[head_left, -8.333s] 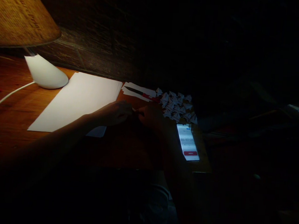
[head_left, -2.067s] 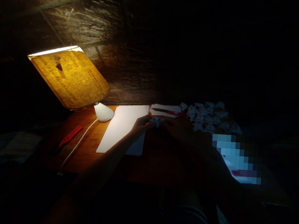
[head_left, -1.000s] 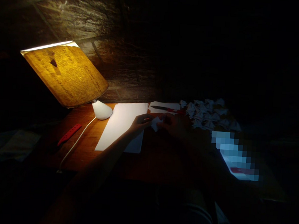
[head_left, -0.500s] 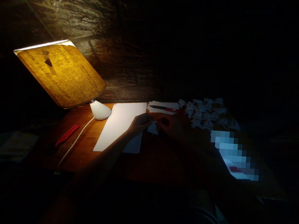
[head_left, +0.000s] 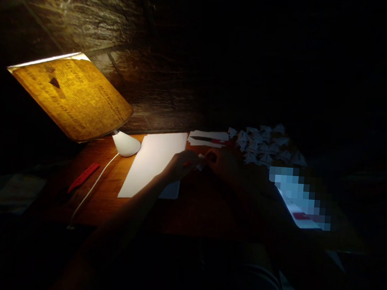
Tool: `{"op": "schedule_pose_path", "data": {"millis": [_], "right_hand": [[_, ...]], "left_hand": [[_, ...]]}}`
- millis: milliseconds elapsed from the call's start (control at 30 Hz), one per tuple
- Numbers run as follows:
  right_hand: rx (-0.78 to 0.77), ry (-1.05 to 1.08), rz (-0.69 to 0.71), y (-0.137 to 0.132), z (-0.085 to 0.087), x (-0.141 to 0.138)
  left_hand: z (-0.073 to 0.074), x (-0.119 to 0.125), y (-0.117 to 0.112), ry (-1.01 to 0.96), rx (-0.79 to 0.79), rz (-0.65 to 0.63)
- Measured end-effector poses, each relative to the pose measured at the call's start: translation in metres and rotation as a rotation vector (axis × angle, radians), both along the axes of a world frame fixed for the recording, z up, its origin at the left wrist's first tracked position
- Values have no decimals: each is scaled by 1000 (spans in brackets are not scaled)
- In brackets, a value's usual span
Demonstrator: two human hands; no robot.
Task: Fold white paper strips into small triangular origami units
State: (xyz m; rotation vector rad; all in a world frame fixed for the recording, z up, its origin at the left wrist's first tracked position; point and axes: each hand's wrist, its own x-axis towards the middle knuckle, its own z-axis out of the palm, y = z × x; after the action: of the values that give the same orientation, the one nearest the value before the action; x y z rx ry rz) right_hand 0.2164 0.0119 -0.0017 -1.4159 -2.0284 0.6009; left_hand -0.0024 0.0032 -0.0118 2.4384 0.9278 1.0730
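Note:
A small piece of folded white paper (head_left: 200, 162) is held between my two hands above the wooden table. My left hand (head_left: 180, 162) closes its fingertips on the paper's left side. On the other side my right hand (head_left: 221, 162) pinches it, thumb and forefinger bent together. Fingers hide much of the paper, and the dim light blurs its folds. Just left of my left hand lies a stack of white sheets (head_left: 154, 160). Beyond my hands, a knife (head_left: 210, 140) with a dark blade and red handle rests across smaller paper pieces (head_left: 197, 133).
Several folded paper shapes (head_left: 263, 145) are heaped at the back right. A lit lamp (head_left: 126, 144) with a printed shade stands at the left, its white cord (head_left: 93, 186) running frontward. Near it lies a red-handled tool (head_left: 84, 177). A glowing, partly pixelated screen (head_left: 303, 216) is at the right.
The folded paper has turned or been folded between my fingers and now shows a smaller white face. Both hands stay close together, and the view has shifted slightly.

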Motion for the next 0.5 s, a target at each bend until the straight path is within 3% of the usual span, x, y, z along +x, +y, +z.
{"op": "schedule_pose_path", "data": {"millis": [200,500], "right_hand": [[40,-72,-7,0,0,1],[111,-29,38,6,-11,4]], "left_hand": [[-3,0,2,55,10,-71],[-5,-1,3,76,-84,-54]]}}
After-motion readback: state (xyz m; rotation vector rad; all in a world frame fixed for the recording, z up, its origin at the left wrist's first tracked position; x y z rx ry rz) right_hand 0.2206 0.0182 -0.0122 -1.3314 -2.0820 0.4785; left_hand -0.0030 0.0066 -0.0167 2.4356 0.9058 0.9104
